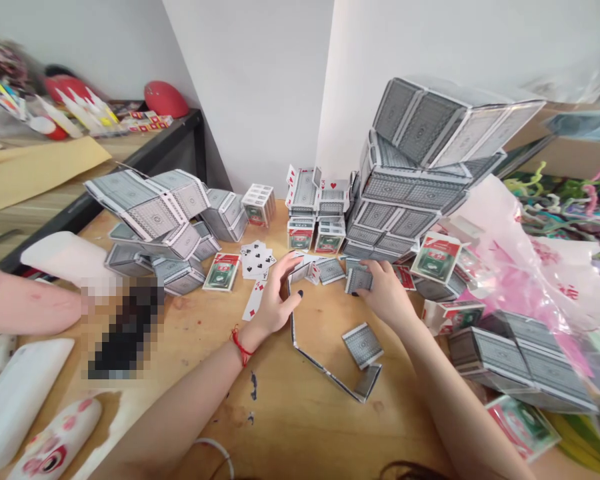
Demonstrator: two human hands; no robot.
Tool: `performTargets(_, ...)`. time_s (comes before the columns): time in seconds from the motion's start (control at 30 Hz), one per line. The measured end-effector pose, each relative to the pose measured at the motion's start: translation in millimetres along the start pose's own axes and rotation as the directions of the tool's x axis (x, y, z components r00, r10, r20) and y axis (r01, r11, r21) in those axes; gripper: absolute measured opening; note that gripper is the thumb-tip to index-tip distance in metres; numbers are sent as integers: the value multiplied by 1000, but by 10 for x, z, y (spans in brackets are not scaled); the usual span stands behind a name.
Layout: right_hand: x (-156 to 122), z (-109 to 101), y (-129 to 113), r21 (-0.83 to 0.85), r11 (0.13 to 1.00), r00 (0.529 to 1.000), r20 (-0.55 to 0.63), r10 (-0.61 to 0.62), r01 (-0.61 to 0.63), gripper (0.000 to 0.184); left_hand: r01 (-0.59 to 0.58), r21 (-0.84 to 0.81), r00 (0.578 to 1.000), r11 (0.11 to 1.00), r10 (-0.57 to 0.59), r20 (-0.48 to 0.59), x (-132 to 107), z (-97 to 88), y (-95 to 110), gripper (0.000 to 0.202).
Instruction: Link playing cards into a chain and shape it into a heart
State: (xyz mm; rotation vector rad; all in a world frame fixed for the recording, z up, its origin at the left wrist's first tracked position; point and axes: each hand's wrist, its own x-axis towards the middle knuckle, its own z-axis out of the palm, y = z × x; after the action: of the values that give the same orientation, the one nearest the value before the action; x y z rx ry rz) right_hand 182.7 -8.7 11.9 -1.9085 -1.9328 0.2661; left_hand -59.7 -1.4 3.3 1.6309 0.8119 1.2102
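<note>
Left hand [273,308]: spread, fingers curved, thumb well apart, at the far end of a hinged playing-card strip [326,370]; cannot tell whether touching. Strip standing on edge at table centre, bent toward the near right. Red string bracelet [241,347] around left wrist.

Right hand [387,293]: pinching a grey-backed playing card [355,277] between thumb and fingertips, right of strip; cannot tell whether lifted. Loose face-down card [363,345] below, just beside strip's near end.

Left of left hand: four of diamonds [254,301], partly covered; fanned spade cards [257,259] above; red-and-green card box [223,272] beside these.

Beyond right hand: tall tower of card-covered blocks [405,223]. Far left: lower card-block stack [153,203], tilted at top. All on wooden table [290,437].

At left edge: another person's forearm [25,303], near a pixelated dark patch [127,330].
</note>
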Motion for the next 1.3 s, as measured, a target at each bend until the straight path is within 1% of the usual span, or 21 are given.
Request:
performTargets(0.07,20,-8,16,17,1000,1000,-3,15,-15,44,-2,17,1000,1000,2,9,-2,5,11,69)
performTargets(0.2,49,-35,28,86,996,999,3,40,-40,22,-11,33,1000,999,10,13,-5,11,8,71)
performTargets(0.3,41,-50,-30,162,985,995,78,56,-68,10,-3,39,1000,999,3,15,-3,0,-11,73)
performTargets(0.4,-3,-32,-142,340,936,987,154,43,-94,17,17,60,999,998,-19,28,4,-19,-20,75)
performTargets(0.47,-50,2,-225,454,889,989,146,-6,-61,20,32,71,999,997,-35,35,9,-28,-11,76)
performTargets(0.5,-75,25,-263,480,877,992,126,-32,-32,20,39,76,998,996,-42,40,12,-30,-2,76)
performTargets(0.57,-123,75,-328,473,881,990,107,-91,30,16,50,94,997,994,-56,53,17,-28,17,73)
performTargets(0.67,-180,149,-392,421,902,979,121,-165,100,7,65,115,995,991,-72,63,20,-19,31,68)
performTargets(0.73,-205,194,-420,396,909,972,130,-194,128,10,71,115,995,991,-78,60,21,-14,23,66)
performTargets(0.8,-218,237,-442,366,921,970,140,-199,136,19,81,118,994,990,-89,57,24,-12,7,65)
performTargets(0.87,-221,281,-460,313,941,974,140,-180,129,24,100,128,992,987,-108,59,29,-14,-7,64)
performTargets(1.03,-211,352,-489,200,971,983,102,-155,132,15,132,164,988,977,-144,61,45,-21,-7,64)
performTargets(1.3,-224,324,-498,199,963,971,115,-209,184,8,138,175,986,975,-151,65,47,-16,15,60)
